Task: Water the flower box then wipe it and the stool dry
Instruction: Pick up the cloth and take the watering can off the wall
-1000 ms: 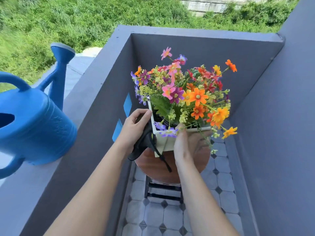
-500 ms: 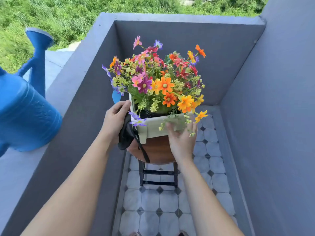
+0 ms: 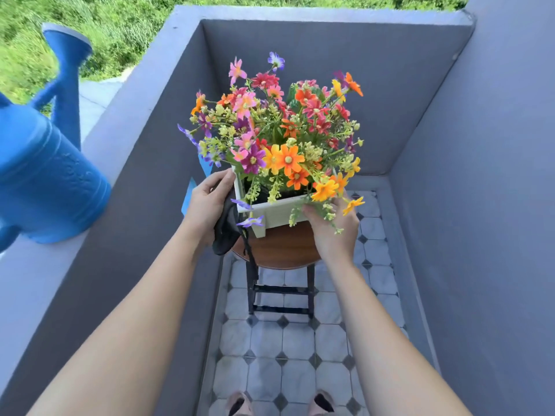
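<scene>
Both forearms [image 3: 144, 310] are shown bare. Pinkish-beige slippers [image 3: 238, 405] with dark openings are worn on the feet, seen nearer than the stool [image 3: 279, 250].

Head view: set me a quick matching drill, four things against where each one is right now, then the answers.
Things:
1 watering can
2 flower box
3 cloth
4 stool

Places:
A standing on the tiled floor
B on the wall ledge
C gripped by the left hand
D between the left hand and the right hand

Pairs: 1-B, 2-D, 3-C, 4-A.
</scene>
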The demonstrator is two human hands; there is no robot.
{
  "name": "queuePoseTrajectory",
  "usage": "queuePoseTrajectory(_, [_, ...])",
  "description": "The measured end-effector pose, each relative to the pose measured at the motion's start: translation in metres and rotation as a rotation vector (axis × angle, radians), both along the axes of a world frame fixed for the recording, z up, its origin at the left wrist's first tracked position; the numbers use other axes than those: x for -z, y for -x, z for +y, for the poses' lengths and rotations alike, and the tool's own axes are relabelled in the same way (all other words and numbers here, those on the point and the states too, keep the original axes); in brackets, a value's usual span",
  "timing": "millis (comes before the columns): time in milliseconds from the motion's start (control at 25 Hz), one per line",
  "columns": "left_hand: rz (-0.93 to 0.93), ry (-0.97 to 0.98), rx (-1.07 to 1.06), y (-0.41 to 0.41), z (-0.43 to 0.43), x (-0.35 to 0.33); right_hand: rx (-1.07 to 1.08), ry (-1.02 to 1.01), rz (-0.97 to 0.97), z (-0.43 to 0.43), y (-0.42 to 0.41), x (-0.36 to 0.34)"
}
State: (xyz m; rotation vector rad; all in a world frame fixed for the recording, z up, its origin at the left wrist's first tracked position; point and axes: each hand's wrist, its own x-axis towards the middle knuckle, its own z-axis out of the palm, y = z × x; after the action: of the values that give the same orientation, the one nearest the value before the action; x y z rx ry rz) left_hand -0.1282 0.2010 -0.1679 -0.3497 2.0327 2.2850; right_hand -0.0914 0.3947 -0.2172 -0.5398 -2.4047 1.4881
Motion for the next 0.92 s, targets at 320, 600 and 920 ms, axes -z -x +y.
queuePoseTrajectory(320, [-0.031,-0.010,-0.002,0.009,0.000,0.010,-0.053,-0.001,0.034,0.005,-0.003,0.005])
queuePoseTrajectory(600, [-0.046,0.007,0.026,0.011,-0.003,0.011,-0.074,0.058,0.086,0.001,-0.004,0.013])
queuePoseTrajectory(920, [-0.107,0.019,-0.010,-0.035,-0.030,0.011,-0.075,-0.047,-0.117,-0.007,-0.069,0.025])
